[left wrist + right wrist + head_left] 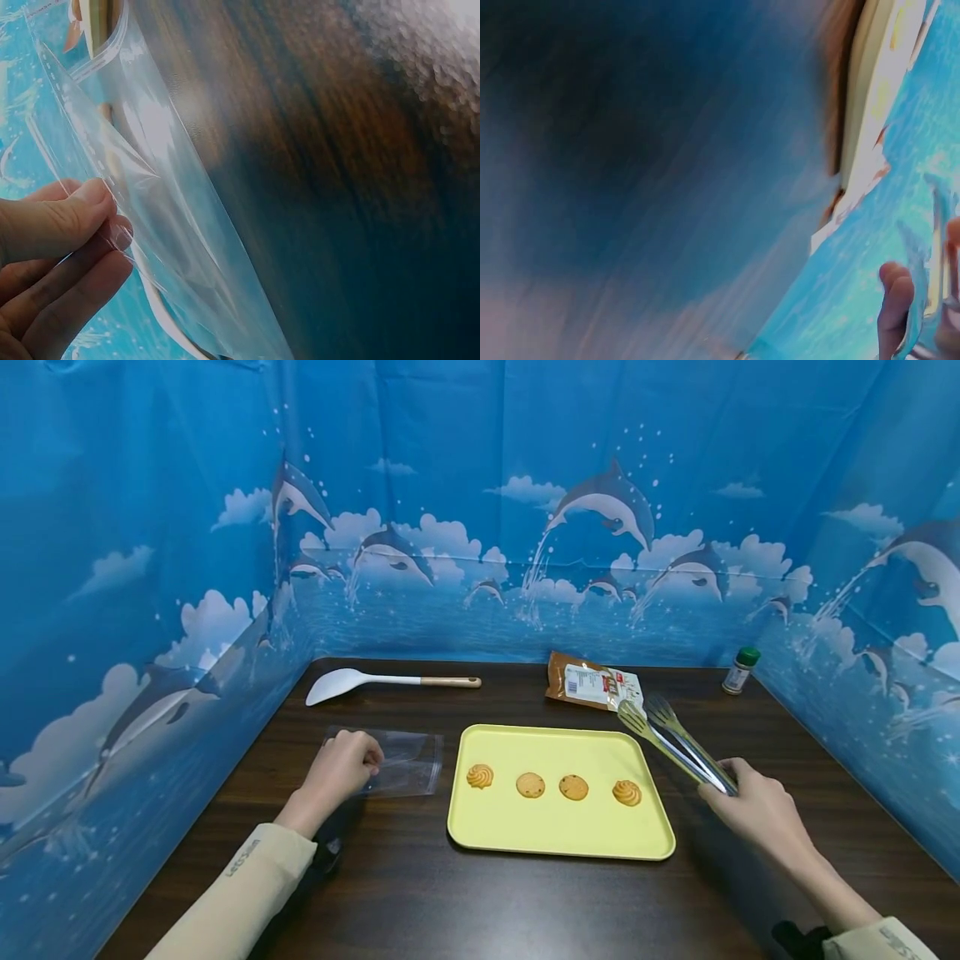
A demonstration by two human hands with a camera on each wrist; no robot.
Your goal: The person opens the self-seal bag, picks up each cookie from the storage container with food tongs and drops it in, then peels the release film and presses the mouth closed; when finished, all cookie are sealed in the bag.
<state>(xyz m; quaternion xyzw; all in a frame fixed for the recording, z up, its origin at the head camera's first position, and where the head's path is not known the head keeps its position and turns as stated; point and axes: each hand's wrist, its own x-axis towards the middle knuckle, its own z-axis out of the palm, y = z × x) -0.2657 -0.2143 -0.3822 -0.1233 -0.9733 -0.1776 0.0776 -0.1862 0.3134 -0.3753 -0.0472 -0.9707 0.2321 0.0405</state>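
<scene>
In the head view my left hand pinches the edge of a clear plastic bag at the left of the table. The left wrist view shows thumb and fingertips on the bag's film. My right hand grips metal tongs near their closed-together end; their two arms stand apart, tips pointing away over the table. Between the hands lies a yellow tray. On it sit several cookies in a row, among them a swirled cookie and a round speckled cookie.
A white spatula with a wooden handle lies at the back left. A brown packet rests behind the tray, close to the tong tips. A small green-capped jar stands at the back right. Blue dolphin-print curtains border the table.
</scene>
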